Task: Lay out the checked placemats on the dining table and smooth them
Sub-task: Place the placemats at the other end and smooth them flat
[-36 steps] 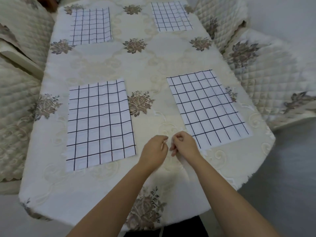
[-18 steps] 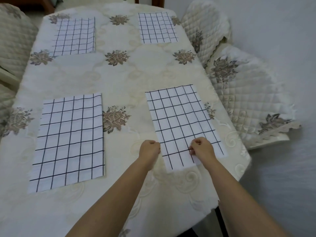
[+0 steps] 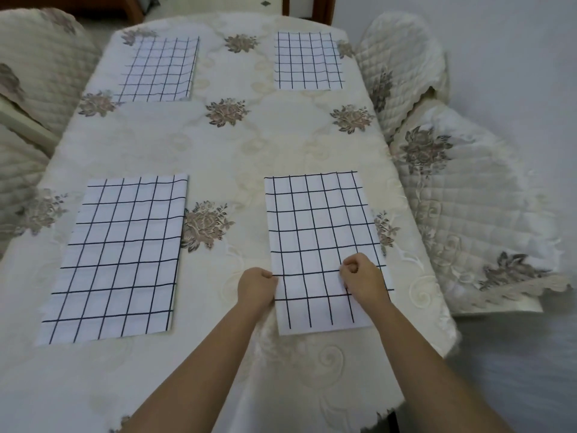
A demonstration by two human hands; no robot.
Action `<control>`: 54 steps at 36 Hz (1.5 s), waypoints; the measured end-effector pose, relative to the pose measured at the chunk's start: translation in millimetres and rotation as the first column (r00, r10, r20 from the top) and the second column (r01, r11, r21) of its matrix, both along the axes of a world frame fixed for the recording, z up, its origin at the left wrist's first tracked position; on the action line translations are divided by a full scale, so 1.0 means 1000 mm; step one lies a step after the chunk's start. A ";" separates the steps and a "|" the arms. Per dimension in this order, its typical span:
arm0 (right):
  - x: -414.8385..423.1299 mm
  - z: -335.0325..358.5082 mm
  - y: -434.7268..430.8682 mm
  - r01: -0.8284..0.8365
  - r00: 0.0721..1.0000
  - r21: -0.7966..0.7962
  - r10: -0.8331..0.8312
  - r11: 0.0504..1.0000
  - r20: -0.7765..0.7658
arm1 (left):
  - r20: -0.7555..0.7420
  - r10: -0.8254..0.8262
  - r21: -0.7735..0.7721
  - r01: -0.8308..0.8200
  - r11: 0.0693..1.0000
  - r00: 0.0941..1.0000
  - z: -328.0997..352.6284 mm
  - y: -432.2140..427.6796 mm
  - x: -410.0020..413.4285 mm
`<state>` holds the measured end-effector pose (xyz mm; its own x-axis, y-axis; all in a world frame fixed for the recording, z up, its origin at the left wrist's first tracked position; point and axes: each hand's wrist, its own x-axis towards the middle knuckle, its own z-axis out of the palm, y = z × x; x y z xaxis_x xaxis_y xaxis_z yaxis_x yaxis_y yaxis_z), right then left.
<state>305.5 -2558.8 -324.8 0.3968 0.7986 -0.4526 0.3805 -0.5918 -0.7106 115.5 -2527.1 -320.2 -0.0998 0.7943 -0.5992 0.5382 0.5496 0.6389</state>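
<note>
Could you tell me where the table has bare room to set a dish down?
Widest free patch: the tablecloth band between the far-left placemat, far-right placemat and the two near ones. A narrower strip runs between the near-left placemat and near-right placemat. Crowded: the near-right one, where the left hand and right hand grip it.

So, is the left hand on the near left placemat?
No, the left hand holds the left edge of the near right placemat; the near left placemat lies untouched.

A home dining room is indicated by a surface (image 3: pixel 281 145) draped in a floral tablecloth (image 3: pixel 162 145) and quilted chair covers (image 3: pixel 487 214) at 3 o'clock.
</note>
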 end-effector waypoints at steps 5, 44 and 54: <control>0.014 0.000 0.009 -0.027 0.962 0.057 0.010 0.998 0.274 | -0.029 0.016 0.021 -0.016 1.000 0.999 -0.003 0.010 -0.008; 0.037 -0.011 0.028 -0.039 0.975 0.066 0.024 0.997 0.220 | -0.264 -0.160 0.063 0.182 0.981 0.951 -0.006 0.011 -0.029; 0.034 -0.012 0.029 -0.041 0.985 0.106 0.022 0.993 0.170 | -0.301 -0.147 0.108 0.186 0.977 0.942 -0.008 0.009 -0.030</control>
